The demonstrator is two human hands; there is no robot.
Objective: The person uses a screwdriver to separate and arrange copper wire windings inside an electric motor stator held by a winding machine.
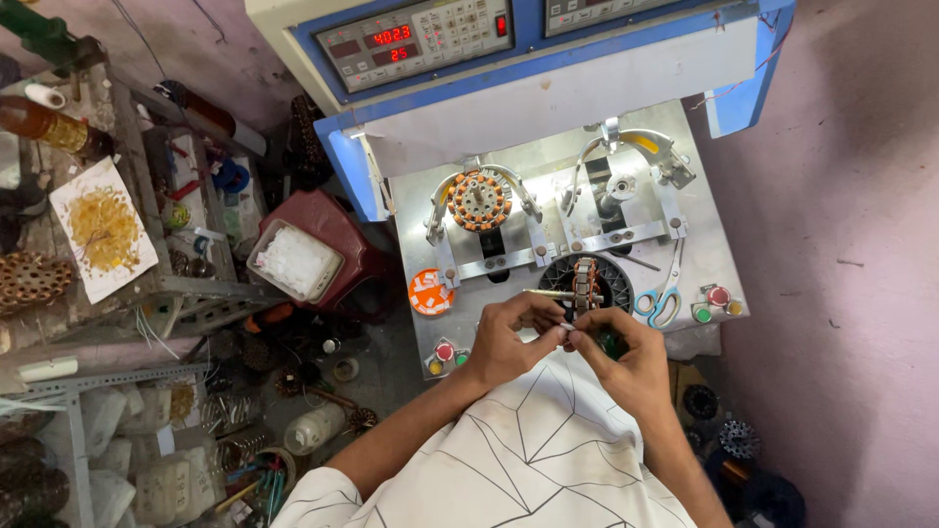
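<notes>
Both hands meet at the front edge of the winding machine's metal work plate (704, 244). The left hand (509, 337) pinches a thin metal pin tool (550, 292). The right hand (626, 352) grips a copper-wound stator (585, 286), held upright above the black ring fixture (616, 274). Blue-handled scissors (657, 305) lie just beside.

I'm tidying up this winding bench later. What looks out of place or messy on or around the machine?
On the machine's plate, little stands out: blue-handled scissors lie loose near the right hand. The clutter is on the floor at left: wound coils, a white bottle on its side and bags lie scattered.
</notes>
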